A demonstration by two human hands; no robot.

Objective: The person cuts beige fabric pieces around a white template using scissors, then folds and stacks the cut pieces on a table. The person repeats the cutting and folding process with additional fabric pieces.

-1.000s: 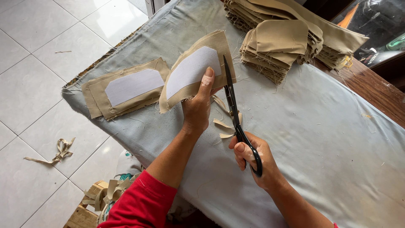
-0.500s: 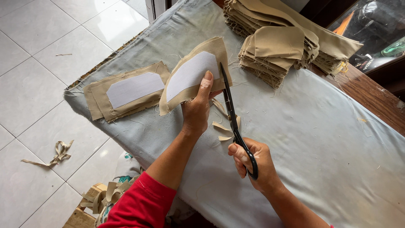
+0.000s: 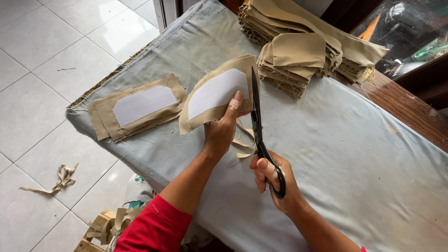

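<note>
My left hand grips a stack of tan fabric pieces with a white shaped lining on top, lifting it off the table. My right hand holds black scissors, fingers through the handles. The blades run along the right edge of the held stack, pointing away from me. Thin tan trimmings hang and lie just under the blades. A second tan stack with a white lining lies flat to the left.
A pale grey cloth covers the table. Tall piles of folded tan fabric stand at the far end. Fabric scraps lie on the white tiled floor, and more scraps fill a box below the table's edge.
The scissors' blades have drawn together along the edge of the held stack. Both hands stay in nearly the same place.
</note>
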